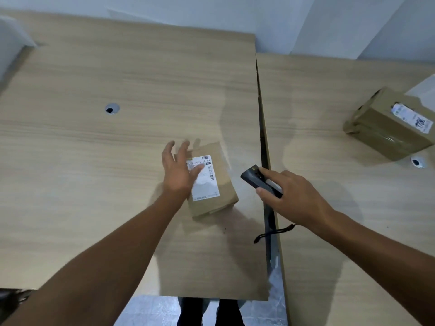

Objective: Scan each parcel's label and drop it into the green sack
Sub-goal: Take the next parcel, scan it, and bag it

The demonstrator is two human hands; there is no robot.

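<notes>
A small brown cardboard parcel lies flat on the left wooden table, its white label facing up. My left hand hovers over the parcel's left half with fingers spread and straight, covering part of the label. To the right of the parcel, my right hand grips a black handheld scanner, its head pointing toward the parcel. A black wrist strap dangles from the scanner. No green sack is in view.
A second, larger taped parcel with a white label sits at the far right on the right table. A narrow gap separates the two tables. Each table has a round cable hole. White walls stand behind.
</notes>
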